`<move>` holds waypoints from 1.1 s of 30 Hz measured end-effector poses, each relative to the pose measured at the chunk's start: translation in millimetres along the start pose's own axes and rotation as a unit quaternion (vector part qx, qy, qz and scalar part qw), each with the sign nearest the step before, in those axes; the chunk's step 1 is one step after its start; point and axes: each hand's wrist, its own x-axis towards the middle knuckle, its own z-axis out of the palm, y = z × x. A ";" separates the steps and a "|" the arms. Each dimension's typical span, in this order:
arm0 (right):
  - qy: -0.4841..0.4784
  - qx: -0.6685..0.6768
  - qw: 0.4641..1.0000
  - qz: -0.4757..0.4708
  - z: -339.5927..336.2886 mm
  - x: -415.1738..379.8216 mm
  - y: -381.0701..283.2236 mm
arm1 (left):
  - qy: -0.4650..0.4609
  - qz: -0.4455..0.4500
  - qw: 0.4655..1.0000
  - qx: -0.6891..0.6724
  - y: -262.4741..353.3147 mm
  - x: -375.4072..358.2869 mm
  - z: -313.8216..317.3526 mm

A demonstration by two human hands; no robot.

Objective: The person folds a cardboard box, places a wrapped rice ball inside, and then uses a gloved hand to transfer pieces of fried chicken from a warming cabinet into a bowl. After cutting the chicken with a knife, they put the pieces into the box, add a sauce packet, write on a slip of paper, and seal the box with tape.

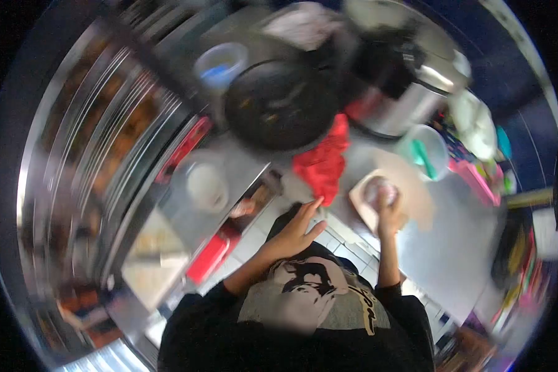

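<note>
My right hand [392,217] is closed on a round, whitish-pink thing [373,191], too blurred to name. It is over a cream-coloured tray or paper [361,209] on the steel counter, beside a flat tan sheet [415,198]. My left hand [299,232] is open, thumb apart from the fingers, in front of my body. Its fingertips reach the lower end of a red cloth [324,164], which hangs by the counter edge below a big black pan [279,106].
A large steel cooker [397,111] stands behind the counter. Right of it are a clear tub [437,155] with a green utensil and a pink basket [474,183]. On the left are a white bowl [206,187], a blue-filled container [220,65] and racks of trays [105,118].
</note>
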 end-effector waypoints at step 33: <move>-0.323 0.043 0.553 -0.767 358.3 -525.5 -226.2 | 0.615 0.014 0.652 -0.444 -142.2 -436.6 -242.1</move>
